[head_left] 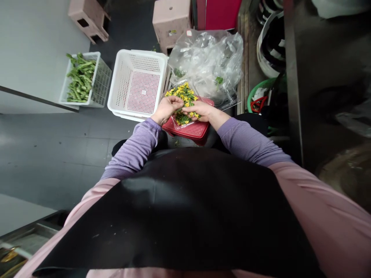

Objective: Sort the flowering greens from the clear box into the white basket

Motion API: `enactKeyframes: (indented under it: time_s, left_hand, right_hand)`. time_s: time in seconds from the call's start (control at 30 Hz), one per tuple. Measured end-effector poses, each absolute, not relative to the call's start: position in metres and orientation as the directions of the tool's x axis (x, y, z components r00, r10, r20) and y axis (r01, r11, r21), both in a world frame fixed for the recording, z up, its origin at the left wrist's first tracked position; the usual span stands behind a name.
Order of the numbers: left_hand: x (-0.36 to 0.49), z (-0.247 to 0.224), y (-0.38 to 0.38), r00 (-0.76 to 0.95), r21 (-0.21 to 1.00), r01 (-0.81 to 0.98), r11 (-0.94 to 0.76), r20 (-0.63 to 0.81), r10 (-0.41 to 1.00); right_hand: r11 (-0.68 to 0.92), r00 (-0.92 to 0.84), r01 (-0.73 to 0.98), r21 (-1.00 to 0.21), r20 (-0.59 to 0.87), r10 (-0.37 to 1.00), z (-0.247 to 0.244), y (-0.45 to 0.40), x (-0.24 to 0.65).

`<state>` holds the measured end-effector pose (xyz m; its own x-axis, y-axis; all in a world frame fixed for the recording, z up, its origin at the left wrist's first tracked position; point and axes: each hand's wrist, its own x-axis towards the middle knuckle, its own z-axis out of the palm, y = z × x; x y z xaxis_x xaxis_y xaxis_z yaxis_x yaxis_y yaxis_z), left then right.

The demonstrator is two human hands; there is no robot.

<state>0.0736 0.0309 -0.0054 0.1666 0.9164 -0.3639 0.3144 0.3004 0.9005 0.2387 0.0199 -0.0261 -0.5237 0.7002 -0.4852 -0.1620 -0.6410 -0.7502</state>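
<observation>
Yellow flowers with green stems (185, 92) lie heaped on clear plastic on top of a red stool (191, 131). Over the heap, my left hand (169, 108) is closed in a pinch, its thumb and fingertips pressed together. What sits between those fingertips is too small to make out. Close by on the right, my right hand (203, 110) is closed, palm turned partly up, around some yellow-flowered green sprigs (194, 115). The two hands' fingertips almost meet. Part of the heap is hidden beneath them.
A white perforated basket (120, 81) stands left of the stool. Farther left, another white basket (102, 83) holds thick green stalks (81, 77). Crumpled clear plastic bags (205, 58) lie beyond the heap. Pink stools (171, 21) stand behind; a dark counter (321, 77) runs along the right.
</observation>
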Motion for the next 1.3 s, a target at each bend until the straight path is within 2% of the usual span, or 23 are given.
enactKeyframes:
  time_s: [0.2, 0.3, 0.4, 0.5, 0.67, 0.8, 0.9, 1.0, 1.07, 1.17, 1.23, 1.3]
  left_hand:
    - [0.082, -0.014, 0.026, 0.108, 0.933, 0.278, 0.229, -0.268, 0.957]
    - [0.08, -0.019, 0.022, 0.108, 0.919, 0.233, 0.319, -0.35, 0.93]
    - [0.073, -0.019, 0.013, 0.211, 0.873, 0.223, 0.434, -0.478, 0.853]
    - [0.067, -0.016, 0.006, 0.286, 0.861, 0.21, 0.463, -0.507, 0.813]
    - [0.067, -0.012, 0.008, 0.285, 0.882, 0.273, 0.383, -0.455, 0.844]
    - [0.064, -0.018, 0.014, 0.314, 0.891, 0.397, 0.221, -0.358, 0.879]
    - [0.063, -0.027, 0.014, 0.277, 0.793, 0.604, 0.084, -0.308, 0.91]
    - [0.07, -0.037, 0.01, 0.252, 0.573, 0.817, -0.065, -0.253, 0.934]
    - [0.078, -0.045, 0.007, 0.255, 0.423, 0.896, -0.136, -0.239, 0.937]
    - [0.09, -0.055, 0.008, 0.18, 0.265, 0.96, -0.089, -0.344, 0.921]
    - [0.093, -0.06, 0.011, 0.116, 0.263, 0.965, -0.007, -0.403, 0.908]
    - [0.091, -0.063, 0.015, 0.117, 0.366, 0.93, 0.037, -0.39, 0.913]
  right_hand:
    - [-0.626, -0.429, -0.188, -0.757, -0.511, 0.745, -0.027, 0.019, 0.238]
    - [-0.578, -0.369, -0.212, -0.788, -0.483, 0.794, -0.025, 0.019, 0.238]
    - [-0.557, -0.329, -0.228, -0.799, -0.475, 0.816, -0.024, 0.02, 0.239]
    - [-0.556, -0.305, -0.217, -0.802, -0.486, 0.819, -0.026, 0.022, 0.239]
    - [-0.578, -0.302, -0.241, -0.779, -0.506, 0.808, -0.026, 0.022, 0.238]
    - [-0.663, -0.334, -0.296, -0.687, -0.576, 0.746, -0.025, 0.023, 0.237]
    - [-0.687, -0.249, -0.342, -0.641, -0.643, 0.724, -0.029, 0.028, 0.237]
    - [-0.64, -0.165, -0.368, -0.675, -0.63, 0.759, -0.034, 0.036, 0.241]
    - [-0.625, -0.16, -0.359, -0.693, -0.614, 0.773, -0.036, 0.039, 0.244]
    - [-0.622, -0.148, -0.316, -0.716, -0.611, 0.778, -0.035, 0.039, 0.247]
    - [-0.61, -0.131, -0.29, -0.738, -0.601, 0.789, -0.034, 0.038, 0.247]
    - [-0.588, -0.113, -0.268, -0.763, -0.581, 0.806, -0.034, 0.037, 0.247]
